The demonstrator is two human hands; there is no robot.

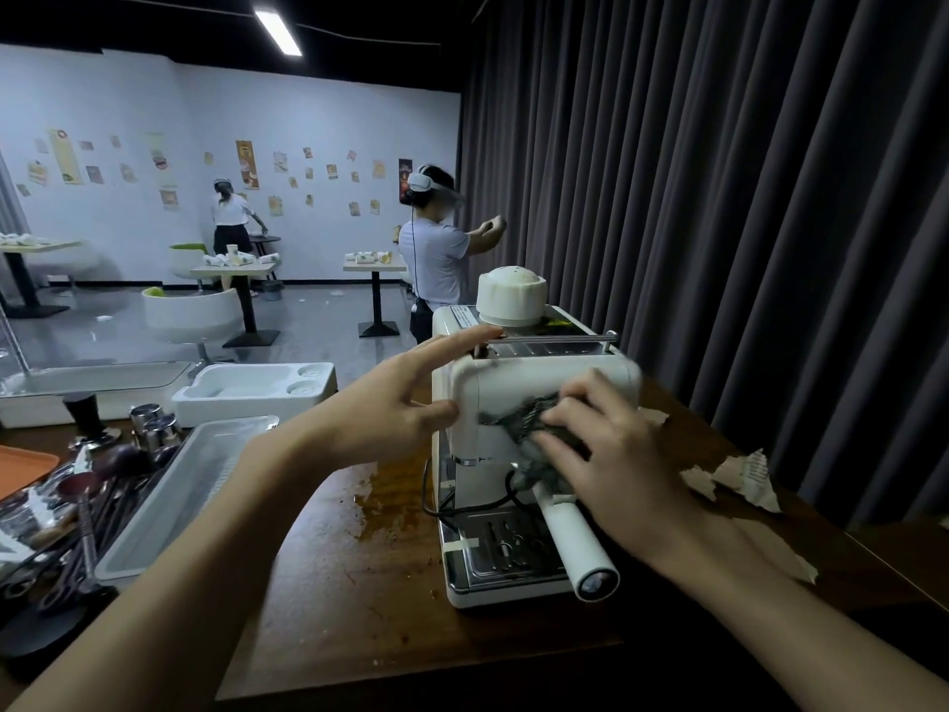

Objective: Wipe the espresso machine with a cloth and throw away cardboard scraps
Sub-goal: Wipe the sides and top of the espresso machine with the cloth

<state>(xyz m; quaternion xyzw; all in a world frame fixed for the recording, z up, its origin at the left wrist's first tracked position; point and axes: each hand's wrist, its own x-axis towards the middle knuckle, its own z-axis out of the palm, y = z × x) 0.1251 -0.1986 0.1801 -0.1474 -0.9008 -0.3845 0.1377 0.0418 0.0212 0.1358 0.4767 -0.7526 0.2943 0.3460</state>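
A cream espresso machine (518, 382) stands on the wooden counter (359, 583), its white portafilter handle (575, 547) pointing toward me over the metal drip tray (493, 557). My left hand (395, 398) rests open against the machine's upper left corner, fingers stretched along the top edge. My right hand (606, 454) presses a dark grey cloth (524, 418) flat against the machine's front face. Torn cardboard scraps (739, 480) lie on the counter to the right of the machine, with another piece (780, 552) nearer to me.
A clear plastic tray (169, 501) and a heap of spoons and tools (77, 511) sit at the left. A white foam box (257, 393) stands behind them. Dark curtains (744, 197) hang close on the right. Two people stand among café tables in the background.
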